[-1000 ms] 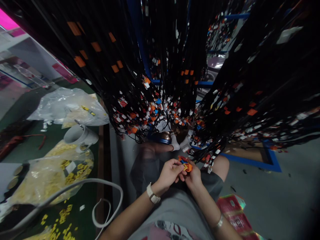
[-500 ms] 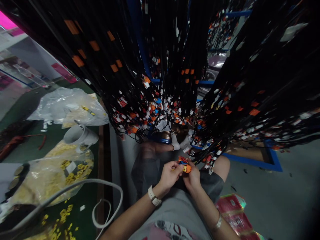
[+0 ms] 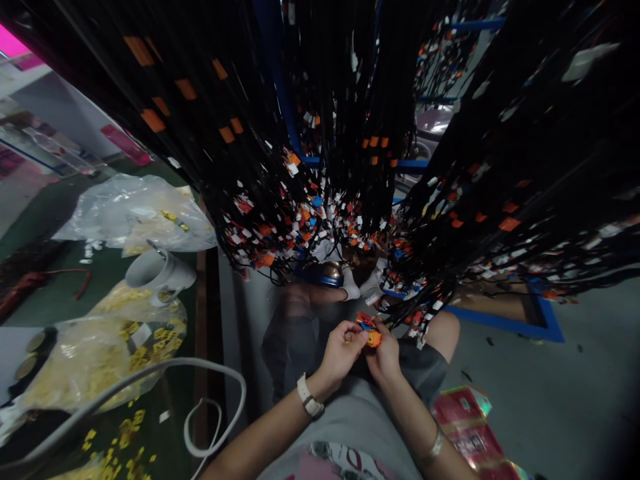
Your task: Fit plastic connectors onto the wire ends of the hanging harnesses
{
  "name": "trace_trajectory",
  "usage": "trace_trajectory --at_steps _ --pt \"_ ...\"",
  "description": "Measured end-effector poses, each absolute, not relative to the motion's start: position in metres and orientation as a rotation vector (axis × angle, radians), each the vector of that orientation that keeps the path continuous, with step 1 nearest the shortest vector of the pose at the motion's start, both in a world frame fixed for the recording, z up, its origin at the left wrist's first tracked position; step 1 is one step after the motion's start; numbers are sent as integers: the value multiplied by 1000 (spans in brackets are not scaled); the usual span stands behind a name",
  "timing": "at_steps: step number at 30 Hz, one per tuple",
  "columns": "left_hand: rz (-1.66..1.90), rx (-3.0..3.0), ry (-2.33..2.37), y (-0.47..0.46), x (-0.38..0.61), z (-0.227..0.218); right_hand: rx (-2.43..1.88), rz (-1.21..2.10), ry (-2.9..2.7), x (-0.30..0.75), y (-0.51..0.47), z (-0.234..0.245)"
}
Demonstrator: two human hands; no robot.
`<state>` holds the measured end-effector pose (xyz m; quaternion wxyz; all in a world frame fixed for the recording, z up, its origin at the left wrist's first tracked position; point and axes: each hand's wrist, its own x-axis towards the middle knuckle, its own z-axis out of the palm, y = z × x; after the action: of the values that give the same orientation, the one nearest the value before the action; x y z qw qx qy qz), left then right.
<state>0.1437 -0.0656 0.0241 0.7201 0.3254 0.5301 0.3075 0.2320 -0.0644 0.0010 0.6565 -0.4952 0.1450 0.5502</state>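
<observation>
My right hand [image 3: 386,355] is closed around an orange wire connector [image 3: 374,339], with red and blue connector parts [image 3: 364,320] beside it. My left hand [image 3: 343,350] meets it from the left, its thumb and fingertips pinched at the connector's face. A bit of yellow shows at the left fingers and on the orange housing; it looks like a small yellow clip, though its shape is mostly hidden. Black cables [image 3: 400,312] run from the held connectors into the hanging bundle. Both hands are above my lap.
Thick bundles of black cables [image 3: 350,133] with many connectors hang ahead. On the green bench [image 3: 175,413] to the left lie a bag of yellow clips [image 3: 100,353], a grey mug [image 3: 167,270], a clear bag [image 3: 140,213] and a grey cord [image 3: 220,367]. A red package [image 3: 463,427] lies on the floor.
My left thumb has shifted slightly over the orange connector's face and covers more of the yellow there. The right hand stays around the connector.
</observation>
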Motion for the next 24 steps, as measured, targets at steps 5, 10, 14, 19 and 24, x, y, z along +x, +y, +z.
trace_trajectory --at_steps 5,10,14,19,24 --pt "509 734 1111 -62 136 25 -1147 1270 318 233 -65 3" --pt "328 697 1009 -61 129 26 -1098 1369 256 233 -68 4" --pt "275 532 909 -64 128 27 -1140 1389 197 233 -69 2" --pt "303 327 830 -67 128 24 -1174 1432 100 235 -70 2" --pt "406 334 848 -72 131 22 -1153 1479 15 236 -71 -1"
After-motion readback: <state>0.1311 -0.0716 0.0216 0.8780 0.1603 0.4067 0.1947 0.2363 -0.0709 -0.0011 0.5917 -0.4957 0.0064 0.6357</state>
